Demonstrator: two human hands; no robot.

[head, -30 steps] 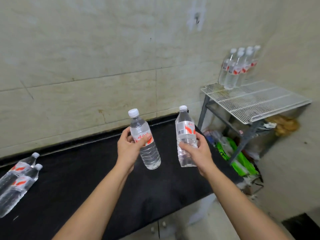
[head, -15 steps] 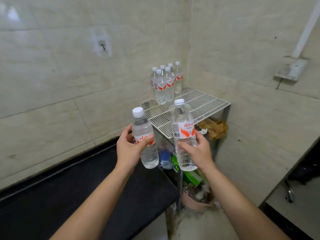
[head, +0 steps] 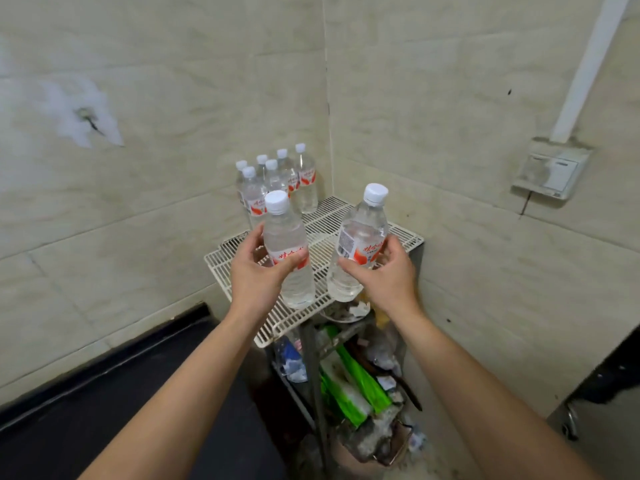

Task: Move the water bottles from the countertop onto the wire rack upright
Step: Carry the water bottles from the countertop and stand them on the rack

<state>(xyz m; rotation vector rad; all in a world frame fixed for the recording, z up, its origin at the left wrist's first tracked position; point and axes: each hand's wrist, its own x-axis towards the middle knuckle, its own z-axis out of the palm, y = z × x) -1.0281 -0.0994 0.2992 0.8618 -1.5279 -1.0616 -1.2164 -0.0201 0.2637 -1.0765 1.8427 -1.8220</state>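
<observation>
While left hand (head: 255, 277) grips 1 near-upright bottle (head: 288, 244) and right hand (head: 386, 277) 1 tilted bottle (head: 358, 237) | both hover over front of wire rack (head: 221, 268)

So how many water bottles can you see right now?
8 bottles: one in the left hand, one in the right hand, and six standing clustered at the wire rack's back corner; others may hide behind them.

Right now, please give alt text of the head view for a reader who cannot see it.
A person's left hand grips one water bottle and the right hand grips a second bottle, both over a white wire rack in a tiled corner. Six more bottles stand upright at its back; a black countertop lies lower left.
</observation>
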